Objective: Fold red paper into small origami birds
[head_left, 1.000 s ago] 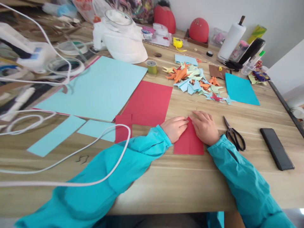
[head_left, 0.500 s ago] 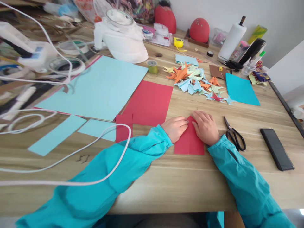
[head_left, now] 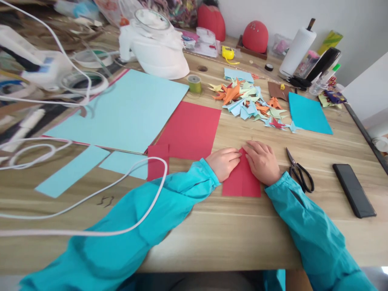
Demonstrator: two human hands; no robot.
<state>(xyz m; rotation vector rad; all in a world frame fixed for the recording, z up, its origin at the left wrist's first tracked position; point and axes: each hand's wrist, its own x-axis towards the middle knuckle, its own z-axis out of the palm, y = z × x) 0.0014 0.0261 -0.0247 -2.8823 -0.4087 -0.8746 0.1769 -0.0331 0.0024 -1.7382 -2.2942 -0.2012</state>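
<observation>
A sheet of red paper (head_left: 241, 182) lies on the table in front of me, its far end folded to a point and a crease down its middle. My left hand (head_left: 223, 163) is closed on its upper left edge, fingers together near the tip. From the other side, my right hand (head_left: 261, 161) presses the upper right fold, with its fingertips at the point. Both hands hide part of the folded edges. Black-handled scissors (head_left: 299, 171) lie just right of my right hand.
Folded paper pieces (head_left: 245, 101) are heaped beyond my hands, beside a blue sheet (head_left: 309, 113). Large light-blue sheets (head_left: 127, 109) and a red sheet (head_left: 194, 129) lie left. A white cable (head_left: 133, 230) loops over my left sleeve. A phone (head_left: 354, 190) rests at right.
My right fingers have shifted very slightly left along the fold near the tip. The left hand and the paper stay in place.
</observation>
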